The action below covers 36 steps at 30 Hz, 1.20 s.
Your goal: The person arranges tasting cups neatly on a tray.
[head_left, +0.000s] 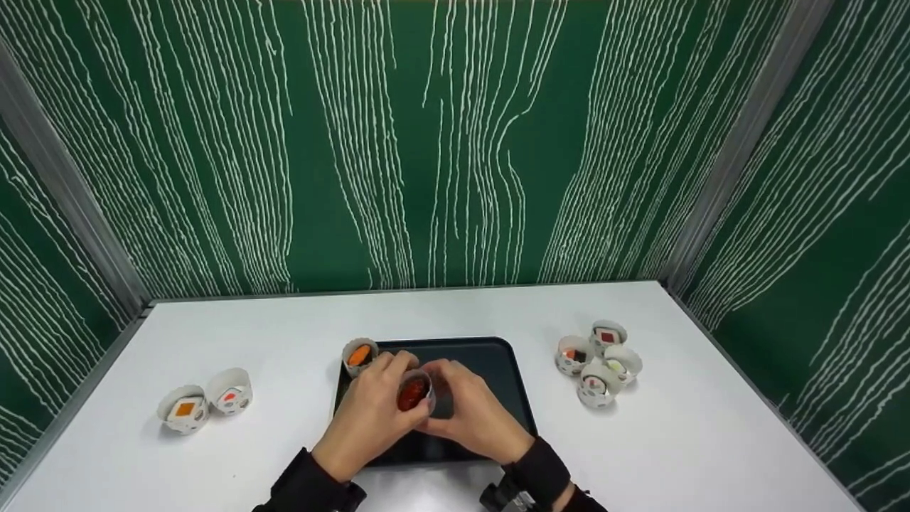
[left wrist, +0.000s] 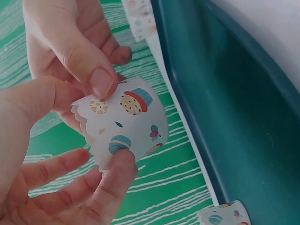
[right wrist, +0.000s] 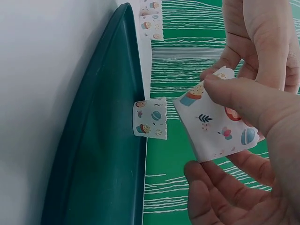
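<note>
Both hands hold one white paper cupcake cup (head_left: pixel 414 390) with a red filling, just above the dark tray (head_left: pixel 492 363). My left hand (head_left: pixel 370 412) pinches its left side and my right hand (head_left: pixel 473 412) its right side. In the left wrist view the printed cup (left wrist: pixel 126 124) sits between my left thumb and fingertips (left wrist: pixel 119 164), with the right hand's thumb pressing its rim. The right wrist view has the same cup (right wrist: pixel 218 124) pinched by my right hand (right wrist: pixel 222 140). A second cup (head_left: pixel 360 354) with an orange filling stands at the tray's far left corner.
Two cups (head_left: pixel 206 402) stand on the white table (head_left: pixel 284 327) at the left. Several more cups (head_left: pixel 601 359) cluster at the right. Green patterned walls close in the table on three sides. The tray's raised rim (right wrist: pixel 103 140) runs beside the orange-filled cup (right wrist: pixel 150 118).
</note>
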Available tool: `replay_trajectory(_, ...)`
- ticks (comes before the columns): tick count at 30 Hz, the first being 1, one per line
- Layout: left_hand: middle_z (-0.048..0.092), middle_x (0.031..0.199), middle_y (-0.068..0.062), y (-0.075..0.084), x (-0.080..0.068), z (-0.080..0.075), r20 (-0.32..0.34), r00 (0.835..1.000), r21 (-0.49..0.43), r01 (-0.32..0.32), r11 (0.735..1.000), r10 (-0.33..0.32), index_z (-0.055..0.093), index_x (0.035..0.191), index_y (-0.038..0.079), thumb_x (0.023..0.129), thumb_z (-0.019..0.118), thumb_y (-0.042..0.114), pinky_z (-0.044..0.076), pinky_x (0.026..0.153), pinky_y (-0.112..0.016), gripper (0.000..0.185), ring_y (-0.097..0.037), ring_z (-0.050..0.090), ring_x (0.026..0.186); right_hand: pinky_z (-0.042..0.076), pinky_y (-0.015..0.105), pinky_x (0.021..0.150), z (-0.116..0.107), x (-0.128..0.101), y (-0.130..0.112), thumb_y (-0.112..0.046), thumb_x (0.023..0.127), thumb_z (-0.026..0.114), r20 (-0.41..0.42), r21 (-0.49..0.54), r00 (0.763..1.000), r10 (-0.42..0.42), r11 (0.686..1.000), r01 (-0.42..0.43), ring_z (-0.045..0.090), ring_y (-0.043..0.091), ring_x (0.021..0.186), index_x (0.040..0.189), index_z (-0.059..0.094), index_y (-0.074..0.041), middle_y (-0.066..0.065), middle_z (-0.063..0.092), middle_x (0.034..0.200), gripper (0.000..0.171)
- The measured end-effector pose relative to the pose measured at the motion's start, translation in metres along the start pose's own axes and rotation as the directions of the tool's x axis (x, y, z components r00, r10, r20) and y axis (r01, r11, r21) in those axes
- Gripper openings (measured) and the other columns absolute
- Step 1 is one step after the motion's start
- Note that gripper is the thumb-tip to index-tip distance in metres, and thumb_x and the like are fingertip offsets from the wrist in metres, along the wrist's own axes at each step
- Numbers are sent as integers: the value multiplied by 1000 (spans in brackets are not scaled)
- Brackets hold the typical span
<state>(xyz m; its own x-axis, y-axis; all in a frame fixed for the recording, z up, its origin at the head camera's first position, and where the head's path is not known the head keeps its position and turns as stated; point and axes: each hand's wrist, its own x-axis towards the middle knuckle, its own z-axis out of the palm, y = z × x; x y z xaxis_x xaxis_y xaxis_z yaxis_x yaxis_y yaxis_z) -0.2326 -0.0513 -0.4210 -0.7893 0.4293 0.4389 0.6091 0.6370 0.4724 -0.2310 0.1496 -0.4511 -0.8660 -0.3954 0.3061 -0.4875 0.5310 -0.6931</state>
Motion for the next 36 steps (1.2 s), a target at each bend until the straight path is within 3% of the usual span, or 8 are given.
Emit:
replay_trajectory(10,65,102,-8,-2,-2,4,-2,1000,-5,27,1000,-27,63,117,9,93,82,21,60,75,-32,33,-19,67,89,59,42,100,4,1,-1,-38,94,84,1,-10,1000,0,1000,0,64,13,114,140,61,-15,-1,63,127,56)
replay_trajectory(15,66,103,-9,-4,-2,5,-16,1000,-6,10,1000,-10,64,117,9,92,84,23,60,75,-32,36,-18,67,88,59,42,100,4,1,-1,-35,93,85,-1,-18,1000,5,1000,-5,64,13,114,140,62,-14,0,63,127,56)
replay_trajectory(25,67,107,-6,-8,-9,6,-38,999,-36,-26,999,25,63,122,12,94,83,42,58,83,-34,46,-18,67,97,59,39,97,5,1,1,-30,93,85,6,-28,1000,-7,1000,7,66,25,112,139,61,-14,3,64,126,54)
replay_trajectory(29,67,108,-3,-10,-11,5,-43,999,-57,-25,998,23,63,122,14,96,80,46,58,85,-33,44,-15,66,99,59,34,97,5,1,1,-28,92,86,10,-19,1000,0,1000,0,66,22,113,137,62,-15,2,64,126,53)
replay_trajectory(36,67,106,-2,-15,-19,-4,-1,1000,-96,16,995,-16,65,121,13,99,78,41,57,74,-24,39,-14,66,94,58,32,97,4,2,2,-29,94,84,11,-32,1000,-16,999,16,65,17,113,136,62,-17,2,66,127,49)
